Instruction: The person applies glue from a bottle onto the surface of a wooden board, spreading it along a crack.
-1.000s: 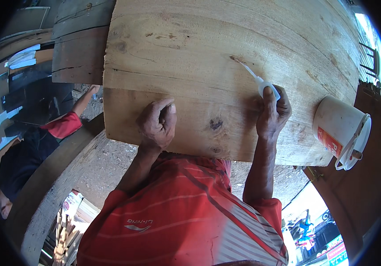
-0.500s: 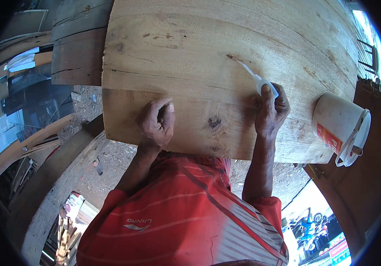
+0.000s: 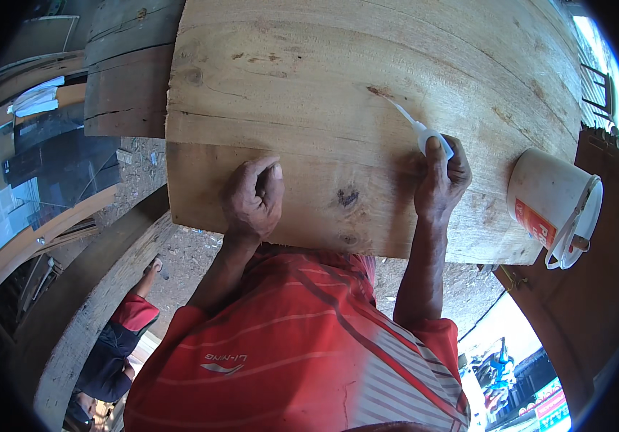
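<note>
In my right hand is a small white squeeze bottle with a long thin nozzle, gripped between thumb and fingers. Its tip points away and to the left, at a brown crack-like knot in the wooden panel. Whether the tip touches the wood I cannot tell. My left hand is loosely closed over the panel's near edge, fingers curled, and no object shows in it. A dark knot lies on the panel between my hands.
A white bucket with a red label lies tilted at the panel's right edge. Darker boards adjoin the far left. A thick beam runs at lower left, where another person's red sleeve shows beyond it.
Another person has come into view at the lower left, behind the beam. My hands and the bottle have hardly moved.
</note>
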`<state>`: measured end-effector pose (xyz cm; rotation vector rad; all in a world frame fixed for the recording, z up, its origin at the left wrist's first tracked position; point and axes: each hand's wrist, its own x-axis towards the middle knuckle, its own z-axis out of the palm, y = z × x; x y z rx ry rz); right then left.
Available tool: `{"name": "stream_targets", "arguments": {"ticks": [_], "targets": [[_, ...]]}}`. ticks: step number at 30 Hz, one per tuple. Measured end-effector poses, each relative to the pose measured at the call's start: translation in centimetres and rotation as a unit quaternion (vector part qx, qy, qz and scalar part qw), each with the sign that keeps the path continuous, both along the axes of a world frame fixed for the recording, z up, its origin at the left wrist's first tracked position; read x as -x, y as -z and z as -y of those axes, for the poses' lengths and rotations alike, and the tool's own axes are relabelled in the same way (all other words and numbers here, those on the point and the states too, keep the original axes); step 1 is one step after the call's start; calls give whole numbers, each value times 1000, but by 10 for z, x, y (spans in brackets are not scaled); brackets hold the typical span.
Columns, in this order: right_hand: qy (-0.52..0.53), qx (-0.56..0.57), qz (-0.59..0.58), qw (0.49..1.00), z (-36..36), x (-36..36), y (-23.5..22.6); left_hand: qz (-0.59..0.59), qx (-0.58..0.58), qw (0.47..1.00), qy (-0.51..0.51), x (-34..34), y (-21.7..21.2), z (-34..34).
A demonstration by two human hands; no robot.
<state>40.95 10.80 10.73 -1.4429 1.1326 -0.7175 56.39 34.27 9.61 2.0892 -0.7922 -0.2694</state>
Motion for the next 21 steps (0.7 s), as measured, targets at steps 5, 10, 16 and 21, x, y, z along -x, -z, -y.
{"name": "stream_targets", "arguments": {"ticks": [5, 10, 16, 21], "targets": [[7, -2, 10, 1000, -1, -1, -1, -5, -3, 1000, -2, 1, 2, -1], [3, 5, 11, 1000, 1, -1, 5, 0, 1, 1000, -5, 1, 1, 0], [14, 4, 9, 1000, -1, 0, 0, 17, 9, 1000, 0, 0, 0, 2], [12, 17, 14, 1000, 0, 3, 1, -12, -1, 1000, -7, 1, 0, 0]]}}
